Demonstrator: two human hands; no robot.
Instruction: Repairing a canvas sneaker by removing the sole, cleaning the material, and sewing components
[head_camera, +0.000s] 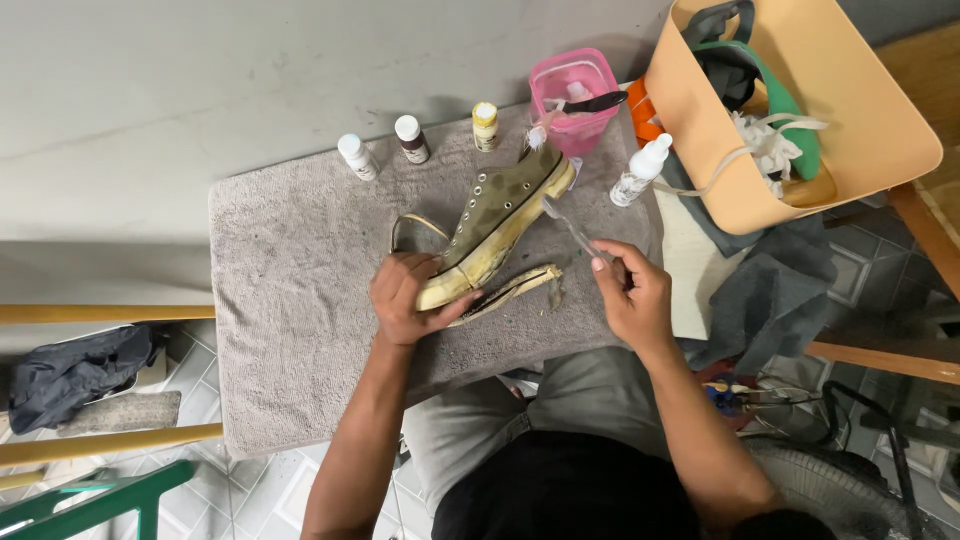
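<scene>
From the head camera, the left hand (405, 298) grips the toe of an olive sneaker (500, 215), tilting it so its peeled-off sole strip (510, 290) hangs clear above the grey towel (290, 300) on the worktop. The right hand (632, 295) pinches a slim tool (568, 225) toward the sole. A pink tub (575, 95) holds brushes; a tan basket (800, 120) holds cloths.

Bare forearms, black shirt, grey trousers, no sleeves or gloves.

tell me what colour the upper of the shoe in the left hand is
Olive green canvas on the shoe, with a cream, yellowed sole; the head view shows it clearly.
</scene>
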